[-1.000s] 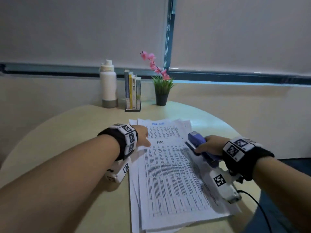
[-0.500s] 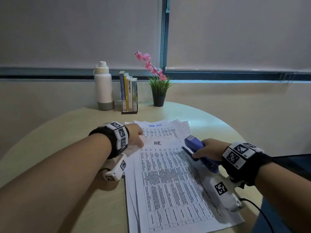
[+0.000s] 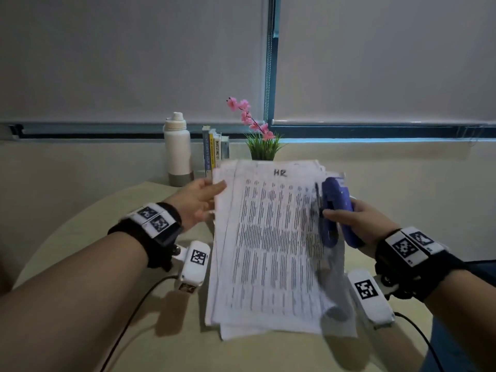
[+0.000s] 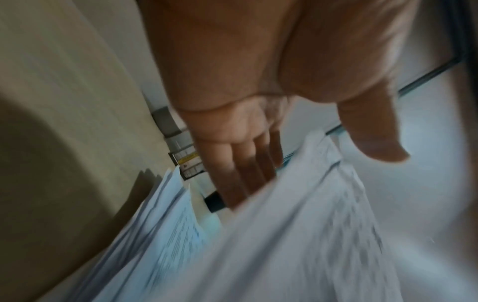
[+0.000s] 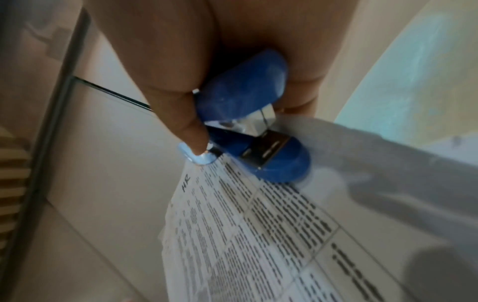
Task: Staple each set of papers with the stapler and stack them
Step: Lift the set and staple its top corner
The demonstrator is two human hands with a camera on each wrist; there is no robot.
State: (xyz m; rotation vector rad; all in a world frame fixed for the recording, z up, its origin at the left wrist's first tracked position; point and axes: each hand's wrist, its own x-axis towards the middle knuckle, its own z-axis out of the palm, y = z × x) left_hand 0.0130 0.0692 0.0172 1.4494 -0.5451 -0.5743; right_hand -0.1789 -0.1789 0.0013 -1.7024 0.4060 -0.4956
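The right hand (image 3: 359, 224) has its grip closed round a blue plastic stapler with a metal magazine (image 3: 336, 208), thumb on one side and fingers curled behind it. In the right wrist view the stapler (image 5: 248, 114) sits in the palm of that hand (image 5: 207, 51), its mouth gaping, and the right edge of a white printed sheet headed "HR" in handwriting (image 5: 258, 235) lies just beyond the grip, at the stapler's lower arm. Whether the paper is actually inside the mouth cannot be told.

That sheet tops a loose sheaf of white printed papers (image 3: 271, 242), lifted and tilted up towards the camera, its far edge high and blurred. The left hand (image 3: 194, 202) meets the sheaf at its upper left edge: the thumb lies on the front face, and in the left wrist view the straight fingers (image 4: 243, 169) of this hand (image 4: 258, 71) pass behind the sheets (image 4: 297, 235). The thumb and fingers stand apart with the paper between them, more a loose support than a firm pinch. Below the left grip further sheets fan out, their edges uneven.

Beneath both hands is the round pale wooden table (image 3: 80, 237). Beyond the left grip, at the table's far side, stand a white insulated bottle (image 3: 177, 151), a short row of upright books (image 3: 214, 154) and a small potted plant with pink flowers (image 3: 261, 140).
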